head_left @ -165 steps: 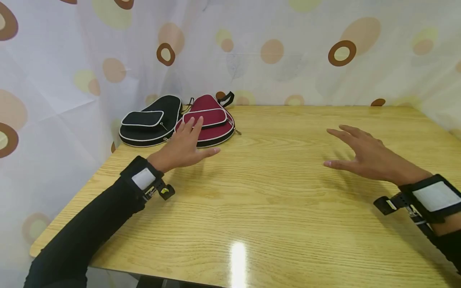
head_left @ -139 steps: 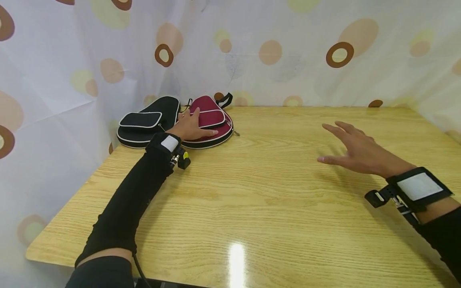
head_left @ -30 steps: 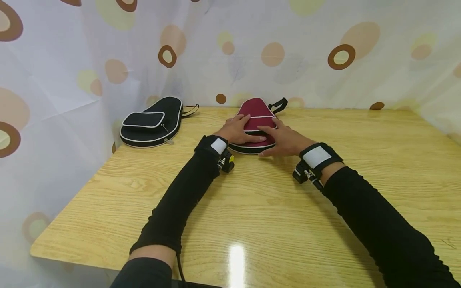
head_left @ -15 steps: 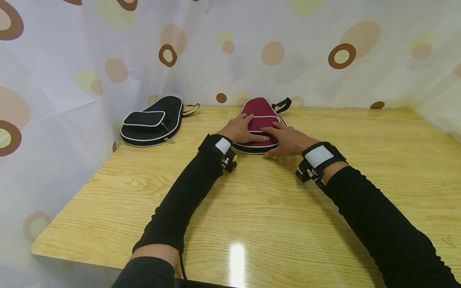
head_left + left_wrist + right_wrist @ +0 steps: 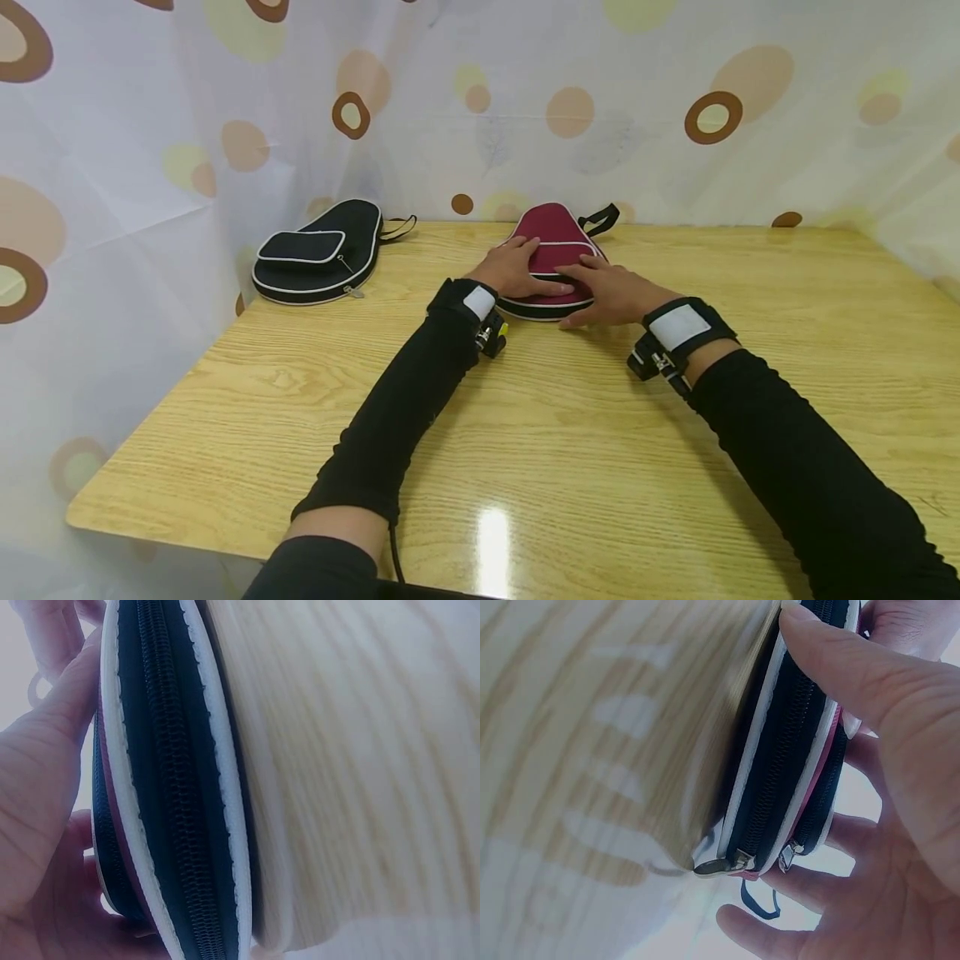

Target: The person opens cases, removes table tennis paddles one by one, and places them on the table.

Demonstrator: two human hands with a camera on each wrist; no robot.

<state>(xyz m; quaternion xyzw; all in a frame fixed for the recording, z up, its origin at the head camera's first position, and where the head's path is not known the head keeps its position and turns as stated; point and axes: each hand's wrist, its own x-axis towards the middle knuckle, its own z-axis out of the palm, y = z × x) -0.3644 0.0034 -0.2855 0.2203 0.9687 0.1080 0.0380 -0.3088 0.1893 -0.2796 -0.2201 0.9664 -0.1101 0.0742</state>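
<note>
A red table tennis racket case (image 5: 553,223) with white piping and a front pocket lies flat on the table, its narrow end away from me. My left hand (image 5: 513,268) holds its left side, the thumb lying across the pocket. On the right, my right hand (image 5: 617,293) holds it with fingers over the pocket and the thumb (image 5: 832,656) at the front zipped edge. The left wrist view shows the black zipper band (image 5: 176,765) closed, close to the tabletop. A zipper pull (image 5: 724,865) hangs at the case's side in the right wrist view.
A black racket case (image 5: 318,250) of the same shape lies at the back left of the wooden table (image 5: 600,467). A patterned curtain (image 5: 637,67) stands behind the table and along its left side. The table's front edge runs below my forearms.
The red case began beside the black one, with my hands apart. Both hands came onto it, and it has slid right, still moving slightly over the last second. The black case stayed put.
</note>
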